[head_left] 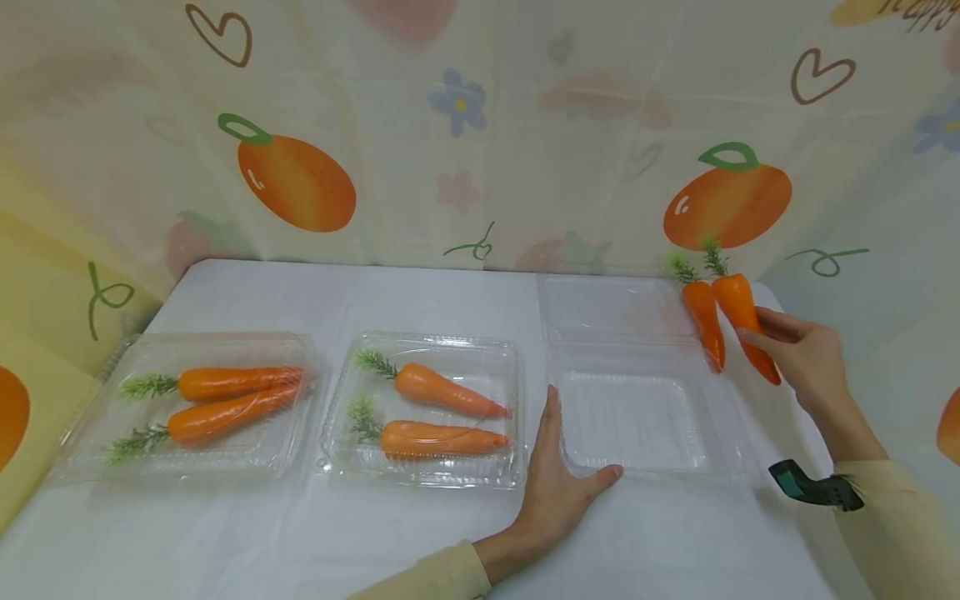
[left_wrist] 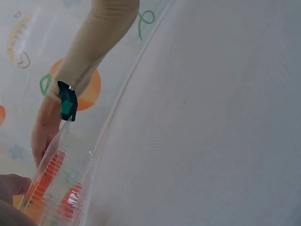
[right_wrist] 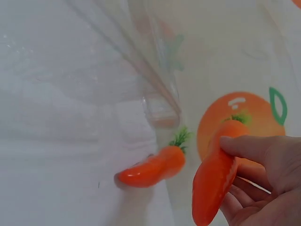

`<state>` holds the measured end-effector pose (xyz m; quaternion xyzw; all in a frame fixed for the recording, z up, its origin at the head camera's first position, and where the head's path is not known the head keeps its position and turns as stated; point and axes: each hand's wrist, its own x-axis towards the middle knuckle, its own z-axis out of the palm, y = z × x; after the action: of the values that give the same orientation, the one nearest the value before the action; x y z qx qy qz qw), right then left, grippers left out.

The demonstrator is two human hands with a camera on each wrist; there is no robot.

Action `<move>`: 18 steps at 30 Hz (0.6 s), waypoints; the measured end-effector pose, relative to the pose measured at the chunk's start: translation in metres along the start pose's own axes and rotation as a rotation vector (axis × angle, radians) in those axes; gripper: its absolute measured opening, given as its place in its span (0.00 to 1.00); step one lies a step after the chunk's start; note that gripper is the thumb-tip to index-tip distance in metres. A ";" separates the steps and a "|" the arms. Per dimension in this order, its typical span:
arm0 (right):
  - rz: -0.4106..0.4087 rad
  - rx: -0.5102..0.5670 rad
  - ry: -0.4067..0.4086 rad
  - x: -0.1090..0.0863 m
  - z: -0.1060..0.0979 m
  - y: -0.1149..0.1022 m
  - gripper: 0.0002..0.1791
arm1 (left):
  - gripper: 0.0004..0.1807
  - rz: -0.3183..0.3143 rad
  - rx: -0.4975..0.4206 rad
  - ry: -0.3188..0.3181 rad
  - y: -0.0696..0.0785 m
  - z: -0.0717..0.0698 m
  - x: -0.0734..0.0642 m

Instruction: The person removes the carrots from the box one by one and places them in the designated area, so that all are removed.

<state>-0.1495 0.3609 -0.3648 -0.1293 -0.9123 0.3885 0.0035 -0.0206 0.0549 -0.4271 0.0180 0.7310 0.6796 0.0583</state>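
Observation:
My right hand (head_left: 810, 358) pinches an orange toy carrot (head_left: 738, 308) with a green leafy top between thumb and fingers, above the table's right side. In the right wrist view that carrot (right_wrist: 214, 179) hangs tip down. A second carrot (head_left: 703, 317) lies beside it, next to an open clear plastic box (head_left: 633, 467). The box's lid (head_left: 615, 308) is folded back toward the wall, and its tray holds nothing. My left hand (head_left: 551, 492) rests at the tray's front left corner, fingers straight and thumb spread. In the left wrist view the box wall (left_wrist: 77, 188) shows close by.
A closed clear box (head_left: 420, 479) with two carrots stands left of my left hand. Farther left is another clear box (head_left: 285, 467), also with two carrots. A patterned cloth (head_left: 525, 167) hangs behind the white table (head_left: 262, 542).

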 end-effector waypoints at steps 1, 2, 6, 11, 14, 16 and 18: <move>0.010 0.009 0.002 0.003 0.001 0.002 0.36 | 0.61 0.000 0.002 0.001 0.000 0.000 0.000; 0.019 0.018 0.006 0.006 0.002 0.003 0.36 | 0.61 0.001 0.003 0.002 0.000 0.000 0.000; 0.051 0.043 0.015 0.013 0.005 0.009 0.36 | 0.61 -0.002 0.009 0.000 0.000 0.001 0.001; 0.098 0.073 0.014 0.018 0.006 0.015 0.37 | 0.61 -0.006 0.017 -0.013 0.000 0.001 0.002; 0.130 0.079 0.028 0.023 0.007 0.017 0.38 | 0.61 -0.005 0.020 -0.017 -0.001 0.000 0.002; 0.137 0.069 0.038 0.026 0.008 0.019 0.37 | 0.61 -0.005 0.020 -0.019 0.000 0.000 0.003; 0.142 0.066 0.045 0.029 0.009 0.021 0.37 | 0.61 -0.004 0.021 -0.019 0.000 0.000 0.003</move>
<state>-0.1738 0.3751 -0.3886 -0.2021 -0.8872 0.4148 0.0010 -0.0232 0.0548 -0.4274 0.0236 0.7378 0.6714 0.0661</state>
